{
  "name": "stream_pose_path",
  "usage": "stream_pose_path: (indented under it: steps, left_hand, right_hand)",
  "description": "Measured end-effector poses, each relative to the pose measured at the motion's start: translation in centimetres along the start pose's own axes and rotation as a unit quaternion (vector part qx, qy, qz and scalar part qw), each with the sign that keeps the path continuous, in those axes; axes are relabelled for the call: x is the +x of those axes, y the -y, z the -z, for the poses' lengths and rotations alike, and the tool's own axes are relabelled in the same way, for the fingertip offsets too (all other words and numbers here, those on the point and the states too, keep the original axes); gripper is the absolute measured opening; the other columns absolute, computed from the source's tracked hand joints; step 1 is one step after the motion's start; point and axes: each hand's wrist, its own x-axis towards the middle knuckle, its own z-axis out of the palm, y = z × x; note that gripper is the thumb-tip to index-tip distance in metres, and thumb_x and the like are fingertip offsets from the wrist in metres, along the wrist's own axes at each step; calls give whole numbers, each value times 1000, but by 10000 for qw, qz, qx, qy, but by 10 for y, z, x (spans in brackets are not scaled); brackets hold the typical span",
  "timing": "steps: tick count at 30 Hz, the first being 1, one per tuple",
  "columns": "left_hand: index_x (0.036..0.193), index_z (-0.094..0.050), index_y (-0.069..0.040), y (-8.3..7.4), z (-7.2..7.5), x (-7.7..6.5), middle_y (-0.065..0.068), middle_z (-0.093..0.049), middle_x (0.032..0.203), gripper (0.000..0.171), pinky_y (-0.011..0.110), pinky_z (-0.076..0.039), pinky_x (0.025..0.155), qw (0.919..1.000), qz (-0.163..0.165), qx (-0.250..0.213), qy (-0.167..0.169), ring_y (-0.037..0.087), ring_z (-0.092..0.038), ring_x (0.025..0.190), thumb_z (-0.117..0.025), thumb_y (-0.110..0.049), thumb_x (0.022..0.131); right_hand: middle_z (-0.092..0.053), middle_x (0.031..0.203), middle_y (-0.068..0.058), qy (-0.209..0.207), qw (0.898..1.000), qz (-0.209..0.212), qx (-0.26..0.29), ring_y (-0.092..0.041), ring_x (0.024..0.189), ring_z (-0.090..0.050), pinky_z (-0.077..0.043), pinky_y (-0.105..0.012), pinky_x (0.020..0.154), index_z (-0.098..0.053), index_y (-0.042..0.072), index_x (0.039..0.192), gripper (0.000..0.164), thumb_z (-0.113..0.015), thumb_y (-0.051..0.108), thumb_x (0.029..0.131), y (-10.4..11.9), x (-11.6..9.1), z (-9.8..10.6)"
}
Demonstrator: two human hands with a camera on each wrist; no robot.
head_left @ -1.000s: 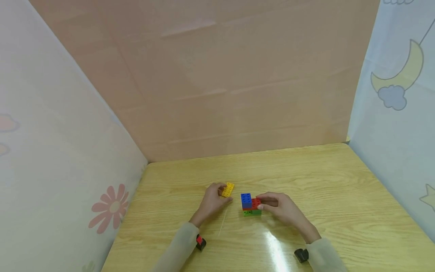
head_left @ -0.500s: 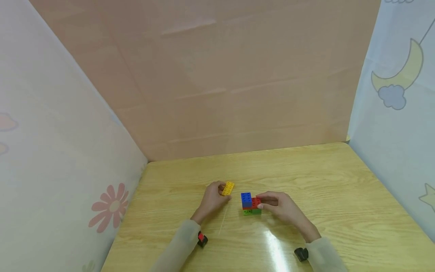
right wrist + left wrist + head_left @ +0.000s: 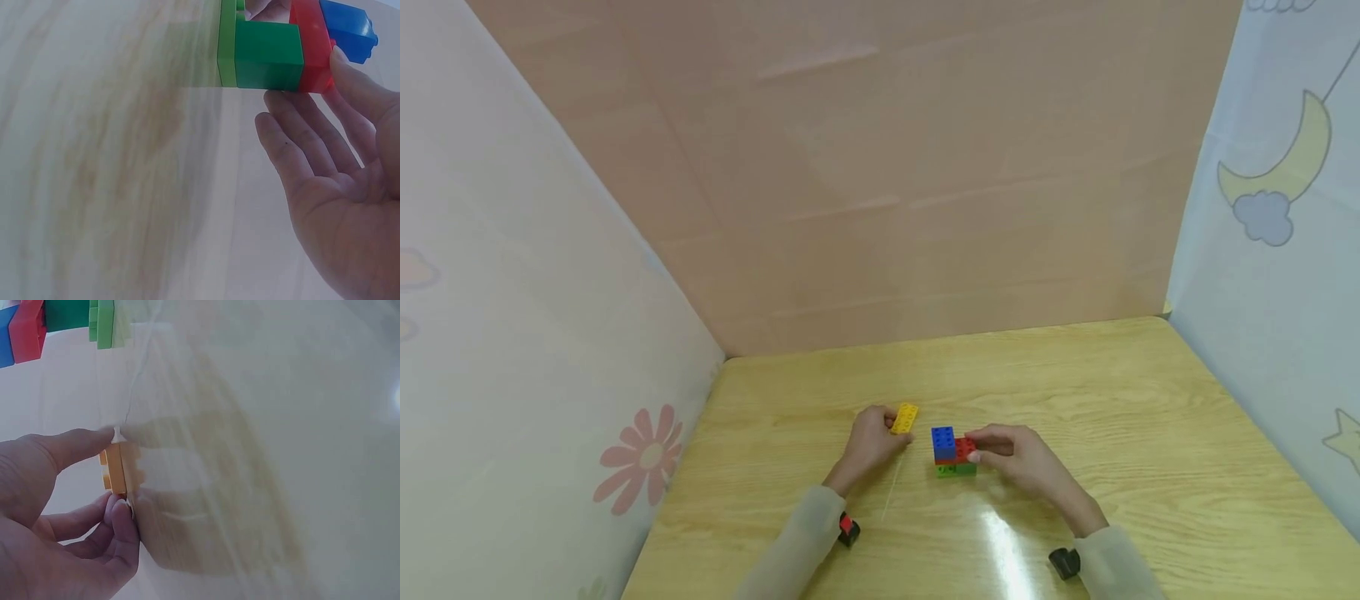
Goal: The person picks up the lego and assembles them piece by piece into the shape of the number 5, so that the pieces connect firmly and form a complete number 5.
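My left hand pinches a thin yellow building brick at the tabletop; in the left wrist view, the thumb is at one end of this brick and the fingertips at the other. To its right stands a small stack: a light green plate at the bottom, a dark green brick on it, a red brick across that, and a blue brick on the red one's left end. With thumb and fingertips my right hand grips the red brick's right end.
The wooden table is bounded by a brown sheet at the back and patterned white panels on both sides. A dark wrist device sits at the left sleeve, another at the right.
The left hand and the yellow brick have shifted very slightly to the right. My right hand and the stack stay in place.
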Motion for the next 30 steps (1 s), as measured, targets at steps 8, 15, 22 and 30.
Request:
stream_pose_path:
  steps: [8, 15, 22, 30]
  left_hand:
    - [117, -75, 1, -3, 2, 2, 7, -72, 105, 40, 32, -54, 78, 9998, -79, 158, 62, 16, -59, 89, -87, -21, 85]
    - [120, -73, 2, 1, 3, -5, 10, -71, 114, 41, 37, -58, 85, 9991, -321, 226, 126, 16, -60, 93, -82, -19, 87]
    - [125, -69, -3, -2, 9, -3, 7, -70, 116, 39, 34, -59, 85, 9995, -173, -50, 269, 15, -61, 93, -76, -24, 92]
    - [123, -71, -2, -13, 23, -5, 11, -74, 112, 37, 32, -61, 79, 9967, -753, -293, 123, 16, -64, 91, -77, -22, 94]
  right_hand:
    - [-74, 130, -12, -77, 10000, 17, -17, -31, 117, -74, -61, -33, 95, -73, 12, 130, 40, -75, 35, 98, 0, 2, 1]
    - [-75, 129, -10, -42, 10000, 17, -9, -28, 116, -74, -61, -29, 93, -74, 14, 129, 38, -75, 35, 98, -3, 1, -2]
    - [-75, 130, -11, -76, 10000, 37, -17, -30, 116, -74, -62, -31, 94, -74, 13, 130, 38, -75, 35, 98, -2, 1, -2]
    - [-75, 129, -10, -77, 9999, 80, -79, -30, 116, -74, -61, -25, 92, -73, 14, 130, 38, -74, 35, 98, -2, 1, -3]
